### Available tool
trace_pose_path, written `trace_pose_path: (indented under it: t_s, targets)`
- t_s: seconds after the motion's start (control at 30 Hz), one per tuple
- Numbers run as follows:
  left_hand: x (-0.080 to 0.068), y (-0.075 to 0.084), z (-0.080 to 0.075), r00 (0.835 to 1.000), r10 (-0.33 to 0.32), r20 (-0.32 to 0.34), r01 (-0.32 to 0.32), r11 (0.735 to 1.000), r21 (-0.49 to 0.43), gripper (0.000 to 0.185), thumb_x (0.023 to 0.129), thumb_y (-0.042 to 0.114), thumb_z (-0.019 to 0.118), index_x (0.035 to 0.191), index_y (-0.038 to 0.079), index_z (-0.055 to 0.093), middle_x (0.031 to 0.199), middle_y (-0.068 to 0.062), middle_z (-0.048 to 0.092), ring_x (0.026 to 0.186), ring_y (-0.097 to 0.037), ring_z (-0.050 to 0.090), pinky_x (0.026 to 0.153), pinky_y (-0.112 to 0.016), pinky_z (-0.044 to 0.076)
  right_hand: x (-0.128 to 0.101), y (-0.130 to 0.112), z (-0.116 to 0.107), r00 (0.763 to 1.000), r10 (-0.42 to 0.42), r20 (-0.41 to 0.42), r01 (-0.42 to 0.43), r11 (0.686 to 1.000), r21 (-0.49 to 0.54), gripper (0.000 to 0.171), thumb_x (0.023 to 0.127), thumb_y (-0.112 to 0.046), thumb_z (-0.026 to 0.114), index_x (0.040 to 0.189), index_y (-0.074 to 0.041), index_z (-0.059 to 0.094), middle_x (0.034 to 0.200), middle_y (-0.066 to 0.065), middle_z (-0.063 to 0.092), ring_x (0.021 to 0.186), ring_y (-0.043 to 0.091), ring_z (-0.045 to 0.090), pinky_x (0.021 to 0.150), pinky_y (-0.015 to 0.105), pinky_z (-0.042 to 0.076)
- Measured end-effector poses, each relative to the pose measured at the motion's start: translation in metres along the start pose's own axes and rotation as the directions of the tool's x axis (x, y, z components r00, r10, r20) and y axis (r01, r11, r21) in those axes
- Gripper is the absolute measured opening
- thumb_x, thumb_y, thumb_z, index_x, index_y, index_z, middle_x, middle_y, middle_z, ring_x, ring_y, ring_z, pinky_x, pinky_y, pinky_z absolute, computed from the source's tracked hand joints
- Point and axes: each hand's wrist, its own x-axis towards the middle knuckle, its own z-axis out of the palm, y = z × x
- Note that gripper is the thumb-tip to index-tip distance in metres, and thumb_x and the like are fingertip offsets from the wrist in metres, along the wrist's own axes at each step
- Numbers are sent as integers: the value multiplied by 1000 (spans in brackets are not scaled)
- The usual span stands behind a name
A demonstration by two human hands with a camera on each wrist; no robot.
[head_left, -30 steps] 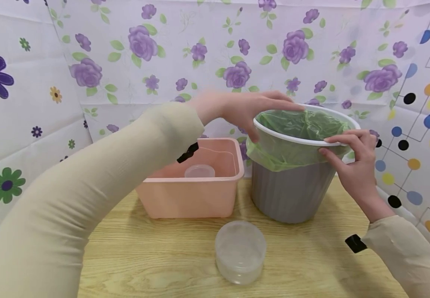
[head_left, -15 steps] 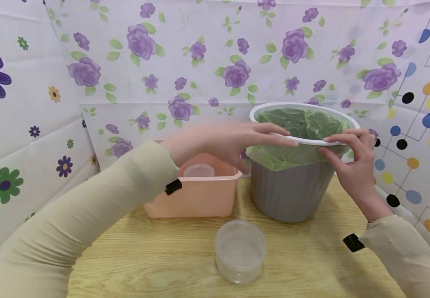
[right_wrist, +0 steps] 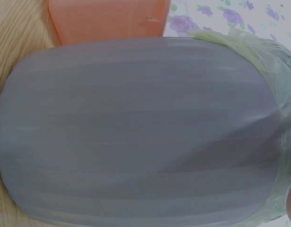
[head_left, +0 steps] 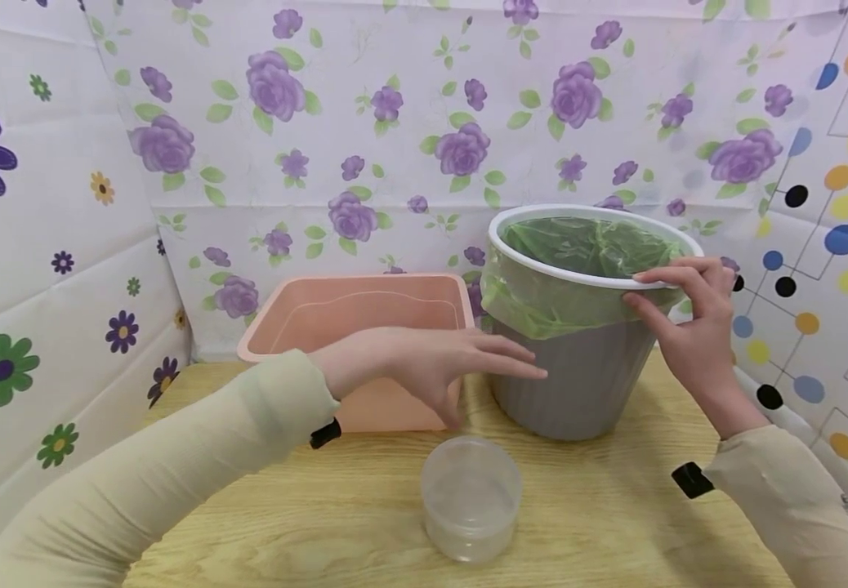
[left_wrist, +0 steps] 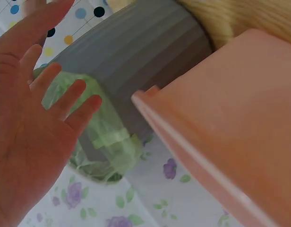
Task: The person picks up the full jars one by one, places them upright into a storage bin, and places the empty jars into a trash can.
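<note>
The right hand is pinching the bin at its right rim; the left hand is hovering with straight fingers near the pink tub

Our wooden bench and its load

We see a pink tub far left, a grey bin just right of it, and a clear round container near us, apart from both.
</note>
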Motion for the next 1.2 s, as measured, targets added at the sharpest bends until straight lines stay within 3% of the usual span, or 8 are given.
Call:
trace_pose_path:
  t_s: [0.4, 0.8, 1.2]
  targets:
    - [4, -3, 47, 991, -51, 125, 67, 990, -123, 105, 76, 28, 86, 159, 31, 20, 167, 6, 12, 155, -17, 13, 125, -44, 21, 0, 1, -1, 1000, 10, -1, -10, 1000, -5, 23, 75, 13, 75, 96, 9, 69, 103, -26, 48, 107, -3, 38, 98, 26, 18]
    - [10, -8, 85, 975, -40, 221, 60, 995, -84, 112, 70, 36, 88, 159, 23, 21, 167, -3, 17, 155, -20, 15, 127, -47, 10, 0, 2, -1, 1000, 30, 3, -29, 999, -19, 24, 75, 12, 76, 97, 7, 69, 103, -26, 48, 107, -4, 38, 99, 27, 17]
    - [15, -12, 101, 969, -60, 238, 72, 996, -43, 116, 66, 39, 91, 158, 26, 22, 166, -3, 18, 153, -26, 18, 124, -43, 20, 0, 2, -1, 1000, 25, 3, -25, 999, -23, 24, 75, 13, 76, 97, 7, 69, 103, -27, 47, 105, -5, 37, 97, 26, 17]
